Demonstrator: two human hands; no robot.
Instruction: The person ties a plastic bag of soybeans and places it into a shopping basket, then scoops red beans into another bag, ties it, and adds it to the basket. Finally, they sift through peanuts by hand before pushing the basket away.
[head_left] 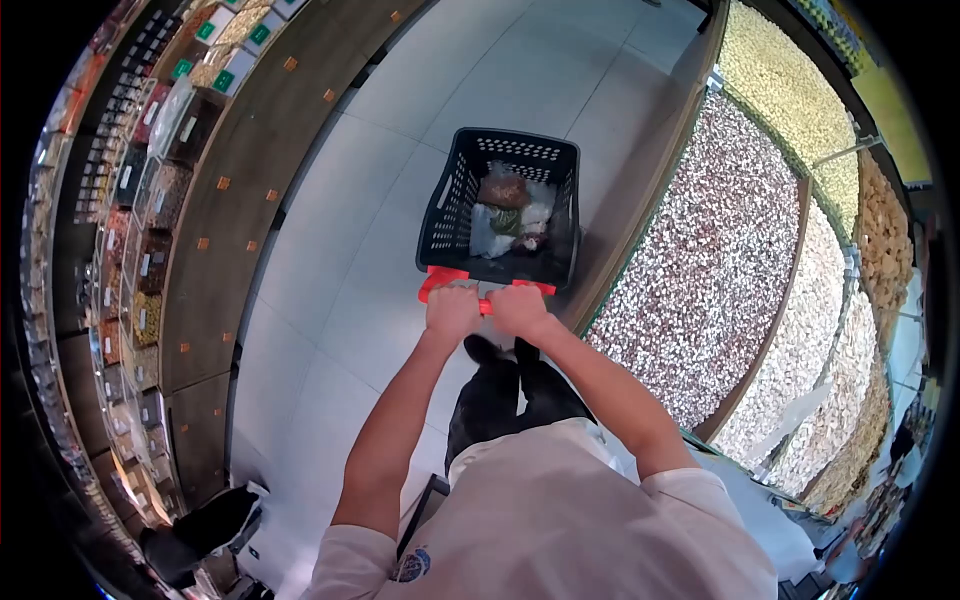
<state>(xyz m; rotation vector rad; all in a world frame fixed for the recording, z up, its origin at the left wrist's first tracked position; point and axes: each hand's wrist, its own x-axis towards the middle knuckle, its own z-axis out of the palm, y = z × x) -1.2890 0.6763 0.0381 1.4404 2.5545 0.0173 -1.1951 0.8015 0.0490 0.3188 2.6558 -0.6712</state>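
I'm watching a grey tiled floor (340, 230) run as an aisle between two store displays. Along the right side of my view, a big sloping bin (710, 260) is filled with red-and-white speckled goods, with paler goods in sections beyond it. Along the left stands a wooden shelf (240, 170) stocked with clear tubs (168, 195) of food. Between them, ahead of the wearer's feet and nearer the bin, I have the black basket (518, 139), its walls pierced with holes. At its near side is a red handle (440, 282). The left hand (453, 312) is closed around the left part of this handle, and the right hand (518, 309) is closed around it just beside, with both sets of fingers curled over. Down inside the basket lie several plastic bags (504, 190), one with reddish-brown contents, one with green; I can't tell what they hold.
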